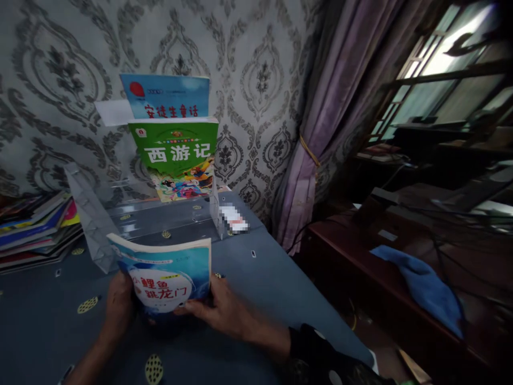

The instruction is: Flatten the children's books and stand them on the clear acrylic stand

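Note:
Between my two hands a blue paperback book (168, 278) is held upright, its cover with red Chinese lettering facing me. My left hand (120, 297) grips its left edge, the fingers partly hidden behind it. My right hand (218, 307) clasps the lower right edge, thumb on the front cover. Behind it, a clear stand with grey side panels (90, 222) is on the table. A green book (176, 160) stands upright in the stand, and a light-blue book (168, 96) rises behind the green one.
A stack of books and magazines (36, 230) lies at the left of the blue-grey table (256, 299). A blurred-out small item (234, 218) lies right of the stand. A purple curtain (320, 117) hangs at the wall; a dark red desk (340, 240) with a blue cloth (425, 283) is at right.

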Demonstrator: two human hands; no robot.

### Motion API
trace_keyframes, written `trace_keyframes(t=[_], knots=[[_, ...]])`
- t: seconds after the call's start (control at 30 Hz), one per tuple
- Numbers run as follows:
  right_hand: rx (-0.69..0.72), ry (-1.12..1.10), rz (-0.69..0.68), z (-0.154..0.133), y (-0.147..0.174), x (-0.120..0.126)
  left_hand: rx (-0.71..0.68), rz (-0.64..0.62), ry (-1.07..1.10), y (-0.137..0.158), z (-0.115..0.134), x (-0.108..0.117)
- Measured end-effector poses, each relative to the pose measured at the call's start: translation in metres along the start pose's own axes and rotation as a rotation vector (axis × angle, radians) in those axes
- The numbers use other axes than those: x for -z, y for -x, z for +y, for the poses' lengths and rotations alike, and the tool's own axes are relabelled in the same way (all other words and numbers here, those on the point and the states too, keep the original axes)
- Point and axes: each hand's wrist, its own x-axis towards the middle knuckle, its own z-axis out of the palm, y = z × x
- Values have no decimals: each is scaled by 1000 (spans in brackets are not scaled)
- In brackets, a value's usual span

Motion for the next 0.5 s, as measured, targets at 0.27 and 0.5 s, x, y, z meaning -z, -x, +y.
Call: trace_keyframes(t=[0.27, 0.5], knots=[[-66, -8, 87, 0, -4, 0, -70, 105, -11, 7, 4, -9], [-59, -20, 67, -5, -3, 1, -78, 177, -44, 13, 0, -9]])
